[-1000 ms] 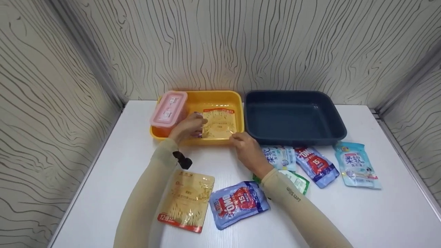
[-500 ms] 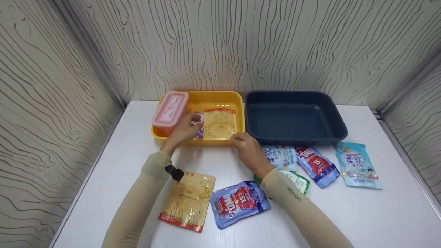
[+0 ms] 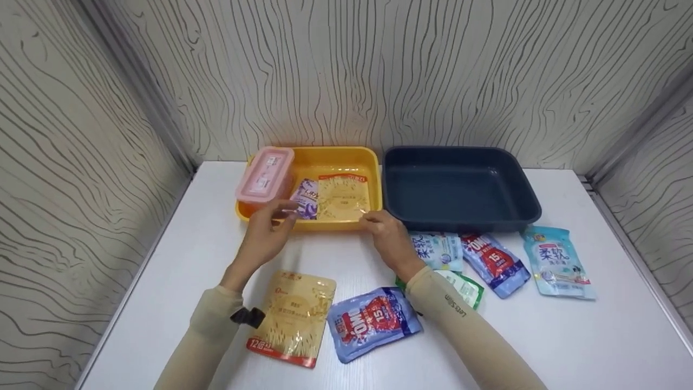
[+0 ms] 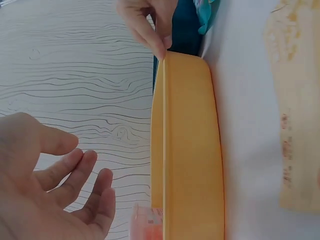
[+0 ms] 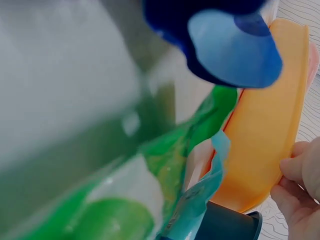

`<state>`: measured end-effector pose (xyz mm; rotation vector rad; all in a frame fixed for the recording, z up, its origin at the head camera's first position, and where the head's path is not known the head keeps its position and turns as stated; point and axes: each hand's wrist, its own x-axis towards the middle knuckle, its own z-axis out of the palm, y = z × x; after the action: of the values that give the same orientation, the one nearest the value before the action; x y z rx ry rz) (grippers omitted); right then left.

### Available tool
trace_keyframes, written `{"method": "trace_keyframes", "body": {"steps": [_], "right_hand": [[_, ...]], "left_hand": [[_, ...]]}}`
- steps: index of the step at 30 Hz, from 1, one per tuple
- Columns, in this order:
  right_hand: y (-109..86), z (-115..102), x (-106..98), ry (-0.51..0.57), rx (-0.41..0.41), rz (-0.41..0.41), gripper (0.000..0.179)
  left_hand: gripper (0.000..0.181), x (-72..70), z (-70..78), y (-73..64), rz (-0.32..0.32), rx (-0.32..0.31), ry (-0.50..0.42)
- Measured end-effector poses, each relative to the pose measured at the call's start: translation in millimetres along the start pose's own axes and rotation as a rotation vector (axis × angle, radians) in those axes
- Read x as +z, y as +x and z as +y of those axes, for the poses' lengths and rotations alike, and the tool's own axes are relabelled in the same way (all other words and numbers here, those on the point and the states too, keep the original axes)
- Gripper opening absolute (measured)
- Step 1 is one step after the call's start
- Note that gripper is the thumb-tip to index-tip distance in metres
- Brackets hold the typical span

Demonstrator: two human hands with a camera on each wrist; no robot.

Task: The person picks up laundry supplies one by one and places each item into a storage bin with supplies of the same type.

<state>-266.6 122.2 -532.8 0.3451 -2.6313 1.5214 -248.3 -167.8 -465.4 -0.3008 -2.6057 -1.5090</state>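
Observation:
My left hand (image 3: pixel 268 227) is over the front rim of the yellow basin (image 3: pixel 373 162), its fingers relaxed with nothing in them; the left wrist view shows the same hand (image 4: pixel 60 175) in the air beside the basin wall (image 4: pixel 192 150). My right hand (image 3: pixel 385 235) pinches the basin's front right corner, thumb and fingers at the rim in the right wrist view. Inside the basin lie a purple Liby pouch (image 3: pixel 306 199) and a gold pouch (image 3: pixel 344 197) with a red band, side by side. A pink-lidded box (image 3: pixel 265 176) leans at the basin's left end.
To the right stands a dark blue basin (image 3: pixel 460 225). On the white table lie a gold pouch (image 3: pixel 292 319), a blue OMO pouch (image 3: pixel 373 324), another OMO pouch (image 3: pixel 495 265), light blue pouches (image 3: pixel 559 262) and a green pouch (image 3: pixel 464 287) partly under my right forearm.
My left hand has let go of the purple pouch in the yellow basin and drawn back left and toward me. The right hand has stayed at the basin's corner.

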Motion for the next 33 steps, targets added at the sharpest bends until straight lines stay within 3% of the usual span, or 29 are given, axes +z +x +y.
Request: {"method": "trace_keyframes", "body": {"steps": [3,6,13,15,17,21,24,28,33], "right_hand": [[0.7,2.1,3.3,0.061,0.044,0.016,0.03],[1.3,3.9,4.1,0.09,0.056,0.015,0.03],[-1.3,0.9,2.8,-0.007,-0.015,0.013,0.031],[-1.6,0.5,3.1,-0.123,-0.098,0.007,0.029],[-0.7,1.2,3.8,-0.299,-0.234,0.014,0.026],[2.3,3.7,6.5,-0.642,-0.514,0.098,0.022],[2.9,4.6,7.4,-0.654,-0.543,0.119,0.021],[2.5,4.7,6.9,-0.625,-0.52,0.111,0.022],[1.8,5.1,6.6,-0.623,-0.513,0.129,0.021]], "left_hand": [[0.023,-3.1,-7.2,-19.0,0.027,0.021,0.029],[0.024,-5.1,-16.2,-37.7,0.022,-0.007,0.076],[0.045,-6.2,-31.2,-83.5,-0.124,-0.233,0.222],[0.058,-6.0,-33.8,-95.3,-0.173,-0.304,0.27],[0.073,-5.4,-35.5,-105.9,-0.217,-0.361,0.317],[0.101,-2.4,-36.4,-124.0,-0.255,-0.448,0.389],[0.113,1.9,-35.6,-134.6,-0.248,-0.474,0.421],[0.118,7.0,-33.6,-145.5,-0.227,-0.466,0.436],[0.116,9.2,-33.4,-150.7,-0.185,-0.447,0.367]]}}
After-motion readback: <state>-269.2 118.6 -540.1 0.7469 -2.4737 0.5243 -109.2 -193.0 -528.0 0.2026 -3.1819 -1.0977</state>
